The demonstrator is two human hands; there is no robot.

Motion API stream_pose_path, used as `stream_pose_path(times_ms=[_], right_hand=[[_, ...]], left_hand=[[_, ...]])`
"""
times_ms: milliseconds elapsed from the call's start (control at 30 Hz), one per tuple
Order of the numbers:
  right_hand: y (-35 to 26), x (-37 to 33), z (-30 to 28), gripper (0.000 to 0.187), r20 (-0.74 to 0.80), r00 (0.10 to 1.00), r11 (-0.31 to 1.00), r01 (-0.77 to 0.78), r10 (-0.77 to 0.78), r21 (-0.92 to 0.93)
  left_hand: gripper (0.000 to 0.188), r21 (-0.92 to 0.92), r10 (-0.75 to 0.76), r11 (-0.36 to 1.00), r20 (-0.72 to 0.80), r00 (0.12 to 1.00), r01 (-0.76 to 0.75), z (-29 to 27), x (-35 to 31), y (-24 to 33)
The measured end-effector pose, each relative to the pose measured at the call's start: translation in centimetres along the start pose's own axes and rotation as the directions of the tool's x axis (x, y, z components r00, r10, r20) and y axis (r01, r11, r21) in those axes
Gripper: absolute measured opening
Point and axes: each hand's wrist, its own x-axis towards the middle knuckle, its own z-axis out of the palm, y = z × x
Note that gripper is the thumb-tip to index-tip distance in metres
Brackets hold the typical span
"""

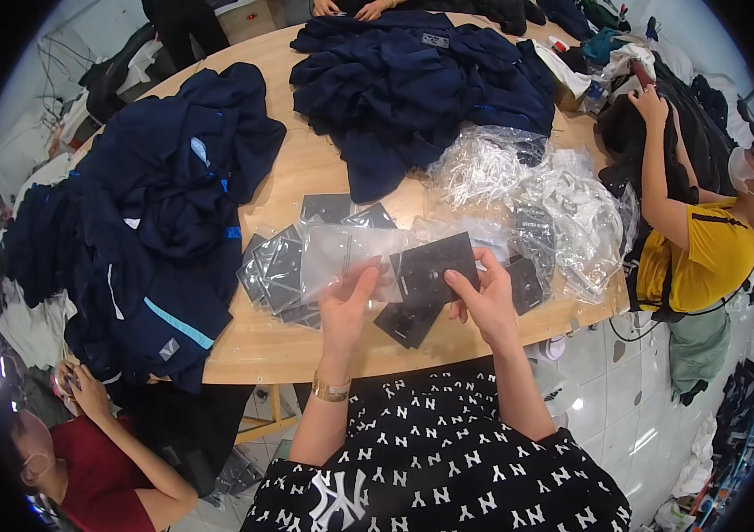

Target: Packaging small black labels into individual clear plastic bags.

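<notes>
My left hand (355,288) pinches a clear plastic bag (341,253) by its right side, and the bag looks flat. In my right hand (485,297) is a black card (435,266), gripped between thumb and fingers. The card's left edge meets the bag's opening side; whether it sits inside cannot be made out. Under my hands, more black cards (408,324) lie on the table. To the left spreads a pile of black cards in clear bags (275,270). Another dark card (526,282) rests right of my right hand.
Navy garments are heaped at the left (173,195) and far middle (421,89) of the wooden table (266,350). Clear bags with white strings (483,168) lie at right. A person in yellow (705,253) handles dark cloth; one in dark red (98,479) sits lower left.
</notes>
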Motion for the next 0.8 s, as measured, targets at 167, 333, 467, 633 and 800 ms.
stream_pose_path(times_ms=[167, 333, 467, 633, 800], right_hand=[[-0.2, -0.1, 0.2, 0.026, 0.012, 0.999, 0.998, 0.051, -0.051, -0.023], [-0.3, -0.1, -0.1, 0.023, 0.029, 0.998, 0.982, 0.046, -0.052, 0.186], [-0.7, -0.3, 1.0, 0.023, -0.145, 0.971, 0.917, 0.227, -0.189, 0.328], [0.7, -1.2, 3.6, 0.03, -0.079, 0.975, 0.919, 0.221, -0.206, 0.328], [1.2, -2.1, 4.6, 0.044, 0.004, 0.961, 0.931, 0.265, -0.275, 0.253]], left_hand=[[0.014, 0.123, 0.068, 0.99, 0.014, 0.998, -0.069, -1.0, 0.1, -0.5], [0.012, 0.221, 0.132, 0.97, -0.113, 0.985, -0.105, -0.9, 0.2, -0.4], [0.013, 0.128, 0.147, 0.984, -0.205, 0.968, -0.122, -1.1, 0.5, -0.8], [0.013, 0.209, 0.177, 0.97, -0.245, 0.953, -0.126, -0.4, 0.3, -1.0], [0.013, -0.124, 0.143, 0.98, -0.123, 0.982, -0.158, -0.4, 0.9, -0.7]])
